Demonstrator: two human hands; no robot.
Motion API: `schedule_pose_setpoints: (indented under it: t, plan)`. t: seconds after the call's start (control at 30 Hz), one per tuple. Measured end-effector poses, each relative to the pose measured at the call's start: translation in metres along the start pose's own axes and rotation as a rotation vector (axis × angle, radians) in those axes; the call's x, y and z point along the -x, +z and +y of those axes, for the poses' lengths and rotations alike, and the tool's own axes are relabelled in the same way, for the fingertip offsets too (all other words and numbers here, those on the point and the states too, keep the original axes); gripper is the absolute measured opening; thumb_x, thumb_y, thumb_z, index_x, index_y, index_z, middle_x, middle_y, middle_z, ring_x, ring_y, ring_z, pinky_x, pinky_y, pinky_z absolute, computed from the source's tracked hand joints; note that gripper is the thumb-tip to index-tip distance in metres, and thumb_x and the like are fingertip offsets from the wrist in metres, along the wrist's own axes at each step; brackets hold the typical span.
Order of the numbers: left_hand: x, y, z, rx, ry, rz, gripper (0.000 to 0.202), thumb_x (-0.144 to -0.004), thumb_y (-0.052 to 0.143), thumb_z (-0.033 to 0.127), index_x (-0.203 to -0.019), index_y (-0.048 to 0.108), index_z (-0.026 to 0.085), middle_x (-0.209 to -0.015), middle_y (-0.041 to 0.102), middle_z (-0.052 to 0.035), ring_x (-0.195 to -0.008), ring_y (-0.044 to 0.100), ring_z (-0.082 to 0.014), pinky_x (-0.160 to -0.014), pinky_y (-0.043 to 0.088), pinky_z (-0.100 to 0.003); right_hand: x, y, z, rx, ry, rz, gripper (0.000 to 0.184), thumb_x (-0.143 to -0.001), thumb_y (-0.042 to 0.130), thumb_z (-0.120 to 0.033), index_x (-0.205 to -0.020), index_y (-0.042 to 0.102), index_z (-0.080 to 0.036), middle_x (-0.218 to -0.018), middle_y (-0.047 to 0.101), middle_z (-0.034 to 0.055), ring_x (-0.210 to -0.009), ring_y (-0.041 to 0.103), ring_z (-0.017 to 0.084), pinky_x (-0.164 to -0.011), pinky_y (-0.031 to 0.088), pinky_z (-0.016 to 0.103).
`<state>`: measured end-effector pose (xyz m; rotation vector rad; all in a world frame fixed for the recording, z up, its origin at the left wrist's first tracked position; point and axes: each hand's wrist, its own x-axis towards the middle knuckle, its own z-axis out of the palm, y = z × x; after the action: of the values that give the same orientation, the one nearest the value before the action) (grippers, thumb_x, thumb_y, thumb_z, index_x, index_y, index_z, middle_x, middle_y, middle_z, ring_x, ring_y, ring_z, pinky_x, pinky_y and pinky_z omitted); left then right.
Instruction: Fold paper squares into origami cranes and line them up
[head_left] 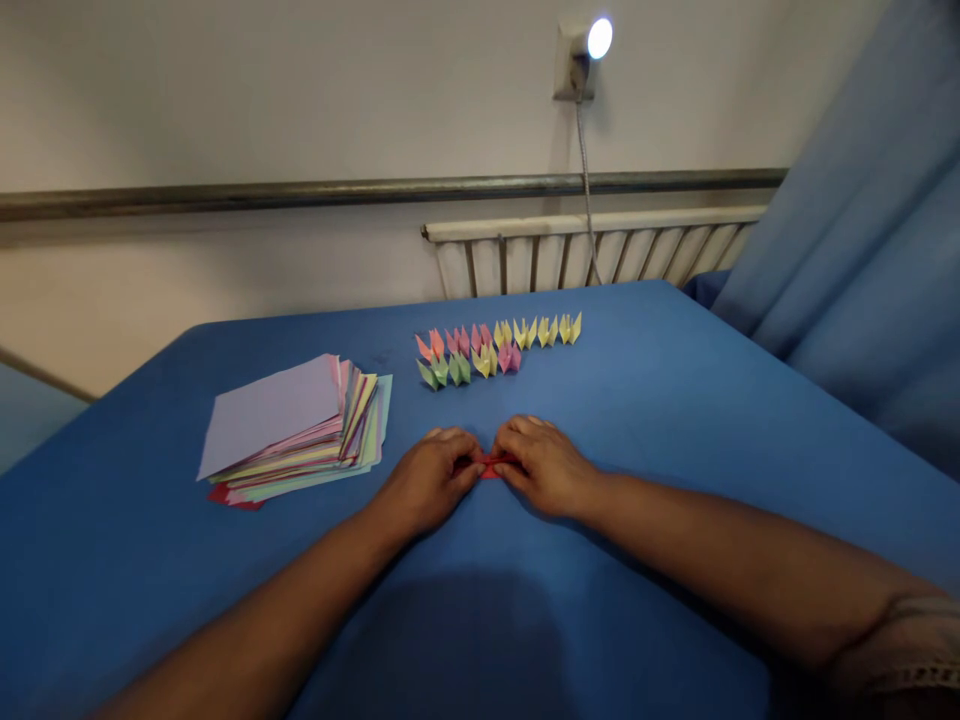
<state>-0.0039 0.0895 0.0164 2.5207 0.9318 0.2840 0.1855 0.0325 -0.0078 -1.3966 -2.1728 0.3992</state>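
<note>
My left hand (430,478) and my right hand (544,464) rest side by side on the blue table (675,420), fingers curled and pinching a small folded piece of red paper (491,466) between them. Most of the red paper is hidden under my fingers. Behind my hands stand two rows of small folded paper figures (495,347) in orange, pink, yellow, green and purple. A fanned stack of coloured paper sheets (296,428) lies to the left of my left hand, a lilac sheet on top.
A white radiator (592,255) and a metal rail (375,188) run along the wall behind the table. A lamp (592,42) on a cord hangs above. A blue curtain (862,230) hangs at the right.
</note>
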Motion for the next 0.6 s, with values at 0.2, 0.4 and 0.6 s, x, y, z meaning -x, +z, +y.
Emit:
schedule_pose_setpoints:
  t: [0.2,0.4,0.6]
  plan:
    - [-0.0012,0.0041,-0.0006,0.002,-0.055,0.030,0.009,-0.083,0.055,0.025,-0.082,0.062,0.020,-0.081,0.062,-0.0015,-0.081,0.054,-0.0184,-0.075,0.039,-0.031,-0.0025,-0.0005,-0.0024,0.041,0.039,0.026,0.006,-0.089,0.056,-0.024,-0.090,0.056,-0.018,-0.091,0.057,0.0040,-0.088,0.049,0.017,-0.079,0.037,0.031]
    - [-0.0008,0.0036,-0.0003,0.024,-0.088,0.042,0.008,-0.082,0.055,0.026,-0.083,0.062,0.021,-0.080,0.062,-0.0012,-0.082,0.055,-0.0191,-0.073,0.040,-0.031,-0.0032,-0.0004,-0.0023,0.042,0.051,0.008,0.005,-0.088,0.056,-0.024,-0.088,0.055,-0.019,-0.090,0.057,0.0034,-0.087,0.050,0.017,-0.078,0.037,0.032]
    - [0.0001,0.0043,-0.0028,0.014,-0.033,0.035,0.009,-0.083,0.054,0.023,-0.080,0.062,0.021,-0.080,0.062,-0.0008,-0.081,0.054,-0.0180,-0.075,0.040,-0.031,-0.0030,0.0010,0.0015,0.042,0.105,0.018,0.014,-0.085,0.061,-0.029,-0.095,0.058,-0.020,-0.096,0.057,0.0048,-0.092,0.050,0.019,-0.081,0.037,0.033]
